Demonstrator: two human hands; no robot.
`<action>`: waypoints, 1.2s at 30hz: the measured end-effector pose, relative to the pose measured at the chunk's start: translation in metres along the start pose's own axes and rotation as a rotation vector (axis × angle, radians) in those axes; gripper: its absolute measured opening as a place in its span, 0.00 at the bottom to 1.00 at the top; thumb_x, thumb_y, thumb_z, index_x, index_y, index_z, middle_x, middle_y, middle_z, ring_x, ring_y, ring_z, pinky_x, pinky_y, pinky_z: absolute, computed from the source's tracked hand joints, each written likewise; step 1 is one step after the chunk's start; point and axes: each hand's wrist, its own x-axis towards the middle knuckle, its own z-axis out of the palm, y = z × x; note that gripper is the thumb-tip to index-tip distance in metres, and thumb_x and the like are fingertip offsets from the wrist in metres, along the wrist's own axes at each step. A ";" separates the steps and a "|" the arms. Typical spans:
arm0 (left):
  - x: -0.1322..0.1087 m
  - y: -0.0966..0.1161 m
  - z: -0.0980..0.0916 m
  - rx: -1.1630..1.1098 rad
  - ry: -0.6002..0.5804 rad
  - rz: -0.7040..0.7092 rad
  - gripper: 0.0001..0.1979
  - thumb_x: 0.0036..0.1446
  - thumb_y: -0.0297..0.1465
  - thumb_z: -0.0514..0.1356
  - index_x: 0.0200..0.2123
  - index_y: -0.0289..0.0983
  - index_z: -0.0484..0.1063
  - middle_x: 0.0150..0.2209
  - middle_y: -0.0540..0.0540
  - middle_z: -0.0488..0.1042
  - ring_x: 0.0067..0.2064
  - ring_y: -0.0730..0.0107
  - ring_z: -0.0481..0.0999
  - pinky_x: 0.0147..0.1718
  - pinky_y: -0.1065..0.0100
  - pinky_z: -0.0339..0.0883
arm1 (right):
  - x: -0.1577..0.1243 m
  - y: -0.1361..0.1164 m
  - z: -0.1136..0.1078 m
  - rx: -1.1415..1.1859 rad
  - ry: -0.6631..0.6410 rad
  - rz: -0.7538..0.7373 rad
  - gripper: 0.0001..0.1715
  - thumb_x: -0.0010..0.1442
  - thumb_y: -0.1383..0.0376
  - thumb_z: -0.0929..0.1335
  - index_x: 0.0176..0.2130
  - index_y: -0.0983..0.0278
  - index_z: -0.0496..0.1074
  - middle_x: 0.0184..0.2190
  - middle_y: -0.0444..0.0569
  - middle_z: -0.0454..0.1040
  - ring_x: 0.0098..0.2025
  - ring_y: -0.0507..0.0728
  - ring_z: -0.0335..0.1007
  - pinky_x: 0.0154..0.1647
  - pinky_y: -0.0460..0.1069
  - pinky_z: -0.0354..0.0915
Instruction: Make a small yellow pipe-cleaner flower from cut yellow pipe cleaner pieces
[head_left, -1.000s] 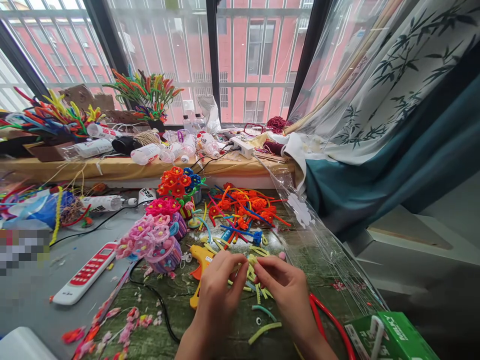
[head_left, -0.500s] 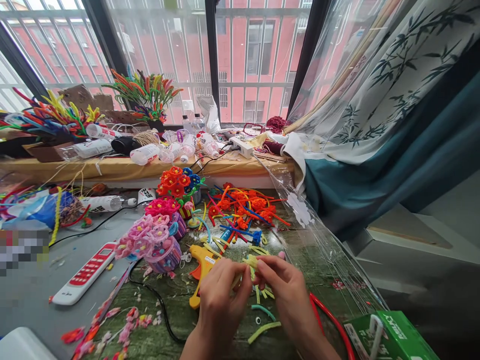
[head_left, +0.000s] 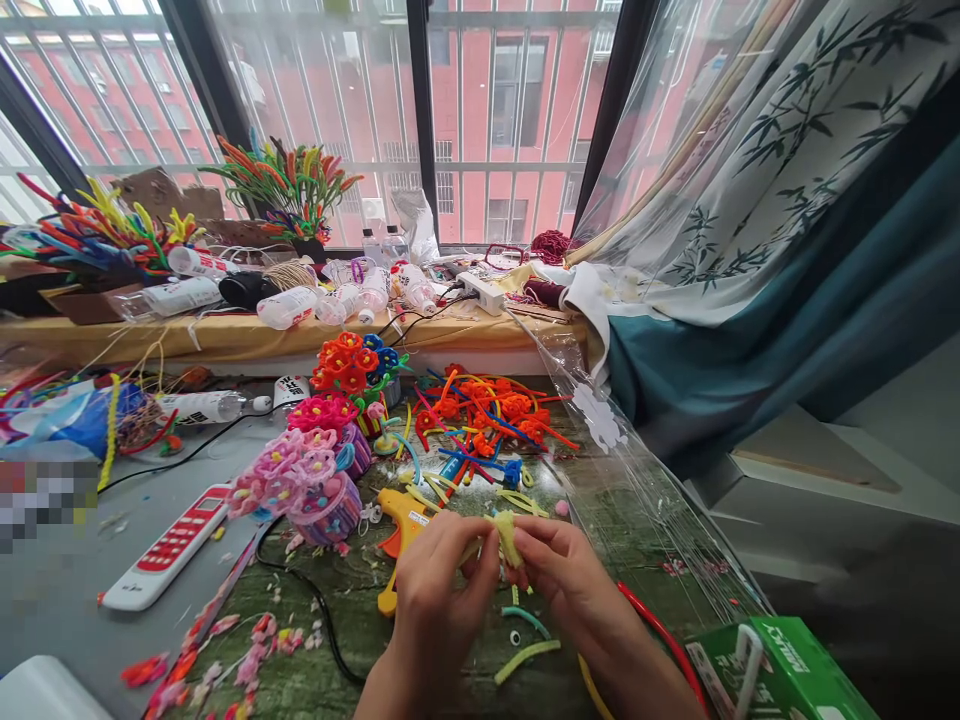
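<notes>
My left hand (head_left: 439, 592) and my right hand (head_left: 571, 580) meet over the green table near its front edge. Both pinch a small pale yellow pipe-cleaner piece (head_left: 507, 533) that stands up between the fingertips. Short yellow and green pipe-cleaner bits (head_left: 526, 660) lie on the table under and around the hands. A yellow glue gun (head_left: 401, 520) lies just left of my left hand. Behind it sit pink pipe-cleaner flower baskets (head_left: 315, 482).
A pile of orange, red and blue pipe cleaners (head_left: 491, 415) lies further back. A red-and-white power strip (head_left: 171, 548) is at the left, a green box (head_left: 780, 670) at the bottom right. Clear plastic film (head_left: 637, 480) drapes at right. The windowsill (head_left: 225, 335) holds bottles and bouquets.
Both hands have lifted slightly and drawn closer together, turning the yellow piece upright between the fingertips. The view has shifted a little.
</notes>
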 end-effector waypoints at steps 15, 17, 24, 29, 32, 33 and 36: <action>0.003 -0.004 0.001 0.046 -0.007 0.016 0.05 0.60 0.22 0.59 0.33 0.36 0.71 0.23 0.52 0.69 0.23 0.74 0.69 0.27 0.73 0.63 | 0.002 0.000 0.000 -0.476 0.172 -0.364 0.16 0.56 0.52 0.73 0.34 0.62 0.84 0.25 0.48 0.78 0.29 0.57 0.73 0.32 0.49 0.72; 0.002 -0.005 0.001 0.049 -0.008 0.012 0.05 0.60 0.22 0.59 0.33 0.36 0.71 0.23 0.52 0.69 0.23 0.74 0.69 0.27 0.73 0.63 | 0.001 0.000 0.001 -0.597 0.174 -0.430 0.16 0.59 0.53 0.71 0.36 0.61 0.84 0.26 0.48 0.78 0.30 0.57 0.74 0.33 0.49 0.72; 0.001 -0.005 0.002 0.054 -0.016 0.034 0.05 0.61 0.23 0.59 0.33 0.36 0.71 0.23 0.53 0.68 0.23 0.73 0.68 0.28 0.72 0.63 | -0.001 0.002 -0.001 -0.845 0.174 -0.589 0.13 0.65 0.60 0.67 0.36 0.60 0.82 0.27 0.47 0.78 0.30 0.56 0.74 0.37 0.49 0.69; 0.000 -0.007 0.005 0.024 0.003 0.054 0.04 0.61 0.23 0.59 0.34 0.36 0.71 0.24 0.52 0.70 0.24 0.73 0.68 0.28 0.72 0.63 | -0.001 0.002 -0.002 -0.853 0.167 -0.584 0.13 0.65 0.60 0.67 0.37 0.61 0.81 0.26 0.46 0.76 0.30 0.56 0.73 0.39 0.49 0.68; -0.001 -0.009 0.008 0.014 0.025 0.066 0.04 0.61 0.23 0.59 0.35 0.36 0.71 0.24 0.52 0.69 0.24 0.73 0.67 0.28 0.72 0.62 | -0.001 0.002 -0.001 -0.847 0.172 -0.570 0.13 0.65 0.61 0.67 0.37 0.62 0.81 0.27 0.46 0.76 0.30 0.56 0.73 0.37 0.49 0.67; -0.002 -0.009 0.009 0.012 0.032 0.069 0.04 0.61 0.22 0.59 0.35 0.36 0.70 0.24 0.52 0.69 0.24 0.73 0.67 0.28 0.72 0.62 | -0.001 0.002 -0.001 -0.845 0.170 -0.571 0.13 0.65 0.61 0.67 0.37 0.62 0.81 0.27 0.46 0.77 0.30 0.56 0.73 0.36 0.48 0.67; -0.003 -0.010 0.010 0.005 0.053 0.068 0.05 0.61 0.22 0.59 0.35 0.36 0.70 0.23 0.52 0.68 0.24 0.73 0.67 0.28 0.72 0.62 | -0.001 0.003 0.000 -0.832 0.164 -0.564 0.13 0.65 0.61 0.67 0.36 0.62 0.81 0.28 0.47 0.78 0.30 0.55 0.73 0.34 0.47 0.66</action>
